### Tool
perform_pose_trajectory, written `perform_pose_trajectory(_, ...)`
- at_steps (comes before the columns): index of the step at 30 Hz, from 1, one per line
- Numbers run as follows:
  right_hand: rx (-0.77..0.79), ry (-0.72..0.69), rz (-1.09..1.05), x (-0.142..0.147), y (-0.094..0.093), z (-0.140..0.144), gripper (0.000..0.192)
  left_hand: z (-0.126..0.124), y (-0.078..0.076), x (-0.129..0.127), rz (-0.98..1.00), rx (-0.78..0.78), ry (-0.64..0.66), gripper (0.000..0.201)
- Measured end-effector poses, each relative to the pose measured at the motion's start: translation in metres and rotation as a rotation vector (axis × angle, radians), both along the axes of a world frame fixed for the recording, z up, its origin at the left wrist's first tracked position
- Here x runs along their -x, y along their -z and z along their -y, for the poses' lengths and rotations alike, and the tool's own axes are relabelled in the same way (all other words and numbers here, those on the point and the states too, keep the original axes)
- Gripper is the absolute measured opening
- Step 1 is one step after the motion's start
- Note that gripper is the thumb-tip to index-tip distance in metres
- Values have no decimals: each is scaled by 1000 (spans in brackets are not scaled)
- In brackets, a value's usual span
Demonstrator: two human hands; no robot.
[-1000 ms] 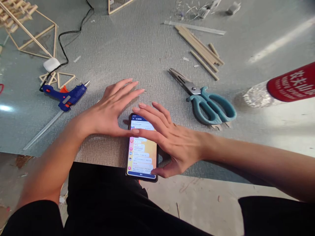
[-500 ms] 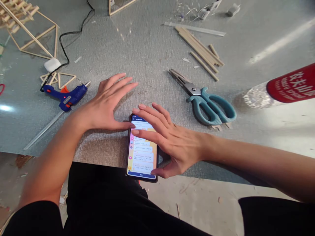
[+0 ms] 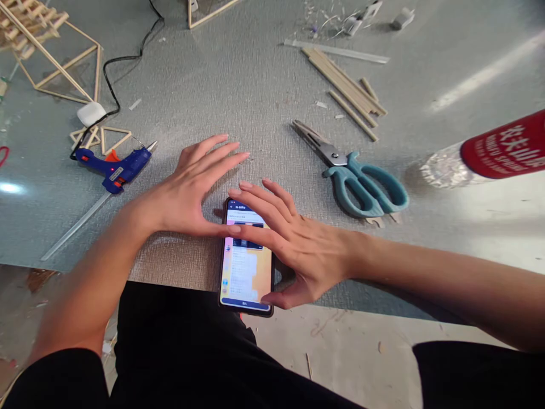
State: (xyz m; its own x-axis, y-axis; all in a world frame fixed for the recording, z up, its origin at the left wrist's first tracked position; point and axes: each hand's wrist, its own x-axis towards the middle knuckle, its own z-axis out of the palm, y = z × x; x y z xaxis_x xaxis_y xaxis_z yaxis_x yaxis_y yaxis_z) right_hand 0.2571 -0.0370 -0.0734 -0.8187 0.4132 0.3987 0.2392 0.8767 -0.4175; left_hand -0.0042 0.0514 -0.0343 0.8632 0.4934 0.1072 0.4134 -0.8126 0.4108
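Observation:
A smartphone [image 3: 260,272] with a lit screen showing a chat-like page lies face up at the table's front edge, its lower end over the edge. My left hand [image 3: 191,190] is open, fingers spread above the table, its thumb reaching the phone's screen near my right index fingertip. Over the phone's right side, my right hand [image 3: 298,244] is open with fingers apart; its thumb lies at the phone's lower right corner. Whether the right fingertips touch the screen, I cannot tell. Teal-handled scissors [image 3: 349,176] lie to the right of both hands.
A blue glue gun [image 3: 117,167] with a clear glue stick and black cord [image 3: 104,71] lies left. Wooden sticks [image 3: 340,82] and a clear stick lie at the back right. A red-labelled bottle [image 3: 502,145] is at the far right, wooden frames [image 3: 68,68] at the back left.
My left hand has shifted slightly right, and its thumb has moved further onto the phone and a little lower. The screen's content has scrolled. My right hand stays in place.

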Motion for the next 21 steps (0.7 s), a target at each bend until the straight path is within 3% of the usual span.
perform_pose_trajectory(7,5,9,-29,0,0,-1,106,1,2,0,-15,19,-16,108)
perform_pose_trajectory(16,10,38,-67,0,0,-1,92,9,-1,0,-78,74,43,132)
perform_pose_trajectory(21,3,117,-113,1,0,-3,84,9,-6,-2,-82,126,12,126)
